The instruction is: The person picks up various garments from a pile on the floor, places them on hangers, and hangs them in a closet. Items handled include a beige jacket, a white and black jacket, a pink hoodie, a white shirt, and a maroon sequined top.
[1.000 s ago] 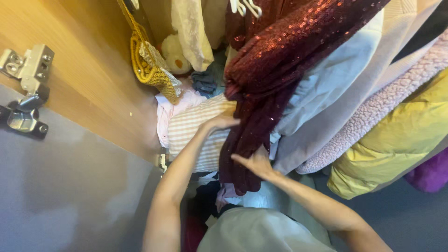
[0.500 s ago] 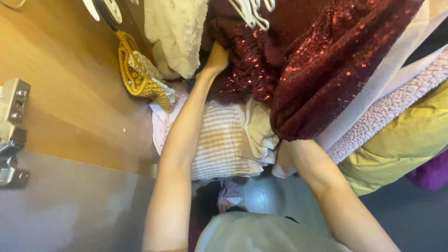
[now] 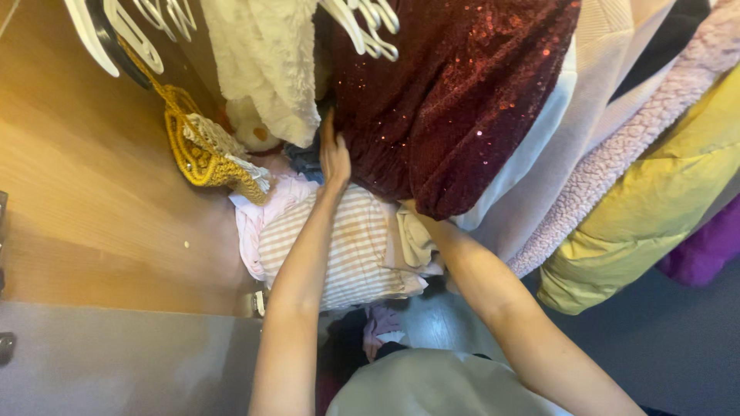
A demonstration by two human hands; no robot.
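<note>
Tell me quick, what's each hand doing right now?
Left hand: open, flat against the dark red sequined garment.
Right hand: hidden under that garment, cannot tell.

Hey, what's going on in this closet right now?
A person is reaching into a wardrobe full of hanging clothes. Their left hand is raised flat against the edge of a dark red sequined garment on the rail. Their right arm goes under that garment's hem, so the right hand is hidden. Below lies a pile of folded clothes with a pink striped top uppermost. A yellow woven bag hangs at the left.
</note>
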